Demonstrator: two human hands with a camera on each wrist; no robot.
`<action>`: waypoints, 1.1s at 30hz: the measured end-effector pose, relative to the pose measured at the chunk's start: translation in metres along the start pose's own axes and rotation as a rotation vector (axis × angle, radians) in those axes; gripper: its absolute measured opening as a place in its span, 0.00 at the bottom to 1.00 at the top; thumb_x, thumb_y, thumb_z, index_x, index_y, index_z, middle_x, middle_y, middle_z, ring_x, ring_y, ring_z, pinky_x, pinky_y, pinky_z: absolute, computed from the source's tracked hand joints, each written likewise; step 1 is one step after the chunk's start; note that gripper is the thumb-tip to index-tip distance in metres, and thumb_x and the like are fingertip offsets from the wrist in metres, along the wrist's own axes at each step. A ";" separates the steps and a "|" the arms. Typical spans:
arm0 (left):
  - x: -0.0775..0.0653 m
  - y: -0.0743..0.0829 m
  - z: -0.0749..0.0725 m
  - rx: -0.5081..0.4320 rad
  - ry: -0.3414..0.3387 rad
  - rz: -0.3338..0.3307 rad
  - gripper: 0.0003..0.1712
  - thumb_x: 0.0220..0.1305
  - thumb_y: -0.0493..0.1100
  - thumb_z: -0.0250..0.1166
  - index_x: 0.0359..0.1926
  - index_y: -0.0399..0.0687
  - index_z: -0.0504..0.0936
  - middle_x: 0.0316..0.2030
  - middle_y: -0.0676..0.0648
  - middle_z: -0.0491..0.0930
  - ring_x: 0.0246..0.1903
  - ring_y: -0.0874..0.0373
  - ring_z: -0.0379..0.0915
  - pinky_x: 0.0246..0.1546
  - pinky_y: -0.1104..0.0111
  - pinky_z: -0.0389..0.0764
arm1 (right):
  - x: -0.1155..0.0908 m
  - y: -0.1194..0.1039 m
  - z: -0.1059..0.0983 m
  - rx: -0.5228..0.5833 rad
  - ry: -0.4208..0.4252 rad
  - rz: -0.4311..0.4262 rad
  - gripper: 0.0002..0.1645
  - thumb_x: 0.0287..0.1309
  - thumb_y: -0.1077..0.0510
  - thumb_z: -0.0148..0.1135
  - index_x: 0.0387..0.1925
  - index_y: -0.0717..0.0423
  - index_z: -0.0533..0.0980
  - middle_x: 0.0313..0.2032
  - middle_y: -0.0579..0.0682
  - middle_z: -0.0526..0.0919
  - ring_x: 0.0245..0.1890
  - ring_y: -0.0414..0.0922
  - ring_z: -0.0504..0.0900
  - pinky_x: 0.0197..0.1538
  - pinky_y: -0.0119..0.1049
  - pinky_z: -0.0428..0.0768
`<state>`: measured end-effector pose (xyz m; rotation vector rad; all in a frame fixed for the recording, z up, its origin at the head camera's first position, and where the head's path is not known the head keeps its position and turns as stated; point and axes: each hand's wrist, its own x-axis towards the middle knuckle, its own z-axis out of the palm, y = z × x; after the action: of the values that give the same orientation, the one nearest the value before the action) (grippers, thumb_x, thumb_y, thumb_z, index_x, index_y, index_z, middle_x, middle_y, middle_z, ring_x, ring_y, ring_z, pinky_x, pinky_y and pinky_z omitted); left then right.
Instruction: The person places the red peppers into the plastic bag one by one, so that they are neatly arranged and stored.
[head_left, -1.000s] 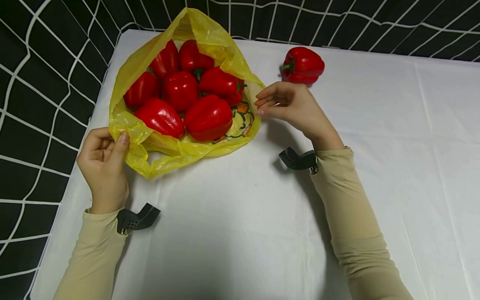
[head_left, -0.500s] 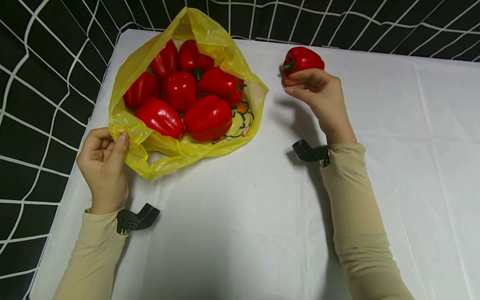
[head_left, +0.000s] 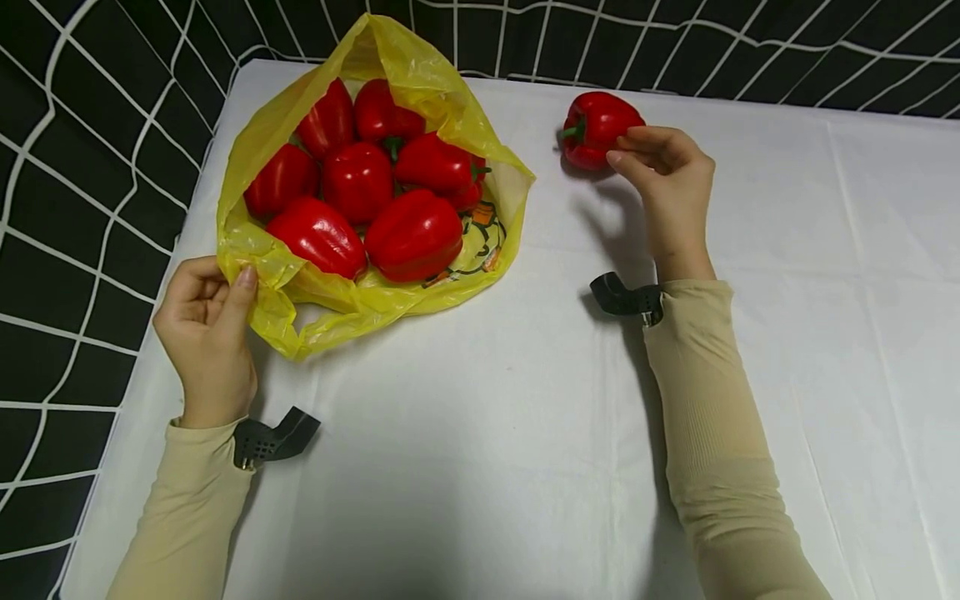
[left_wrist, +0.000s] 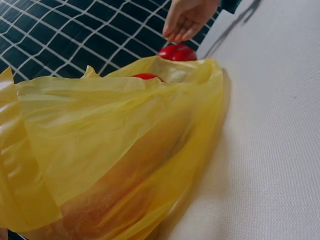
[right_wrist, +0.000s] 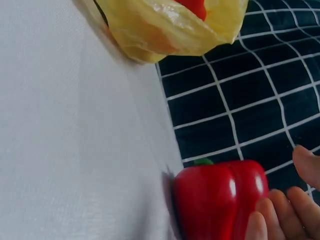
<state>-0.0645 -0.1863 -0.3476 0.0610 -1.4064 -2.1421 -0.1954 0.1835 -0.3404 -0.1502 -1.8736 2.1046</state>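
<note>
My left hand pinches the near-left rim of a yellow plastic bag between thumb and fingers. The bag lies with its mouth wide, and several red bell peppers sit inside. Another red bell pepper rests on the table at the back, its green stem pointing left. Beside its right side is my right hand, with relaxed, slightly bent fingertips overlapping the pepper's edge. From the right wrist, that pepper shows with my fingers alongside it and the thumb apart. The bag fills much of the left wrist view.
A white cloth covers the table. Dark fabric with a white grid borders it on the left and along the back. Each sleeve cuff carries a small black mount.
My right hand has moved from the bag's right rim over to the lone pepper's front, then round to its right side. My left hand stays on the bag.
</note>
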 end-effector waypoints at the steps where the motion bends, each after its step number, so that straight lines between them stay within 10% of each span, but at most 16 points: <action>1: 0.000 0.000 0.000 -0.001 0.001 0.000 0.07 0.53 0.22 0.63 0.35 0.26 0.77 0.29 0.39 0.76 0.29 0.55 0.75 0.37 0.73 0.80 | 0.001 0.001 -0.001 0.002 0.019 -0.002 0.13 0.45 0.72 0.69 0.37 0.64 0.80 0.34 0.54 0.83 0.35 0.46 0.80 0.44 0.29 0.79; 14: 0.000 0.000 0.000 -0.009 -0.002 -0.007 0.07 0.53 0.22 0.63 0.35 0.26 0.77 0.30 0.39 0.77 0.29 0.54 0.75 0.37 0.72 0.80 | 0.010 0.015 -0.005 -0.085 0.202 0.010 0.22 0.45 0.69 0.70 0.46 0.64 0.76 0.43 0.55 0.80 0.43 0.44 0.77 0.49 0.30 0.76; 33: 0.001 0.000 -0.001 0.011 -0.003 -0.005 0.07 0.53 0.21 0.62 0.34 0.29 0.78 0.29 0.40 0.77 0.28 0.56 0.75 0.34 0.73 0.79 | 0.020 0.029 -0.005 -0.082 0.159 0.099 0.37 0.46 0.68 0.69 0.60 0.64 0.67 0.55 0.54 0.73 0.53 0.46 0.74 0.54 0.30 0.75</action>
<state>-0.0656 -0.1871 -0.3480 0.0652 -1.4208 -2.1396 -0.2181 0.1915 -0.3671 -0.4244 -1.8932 2.0128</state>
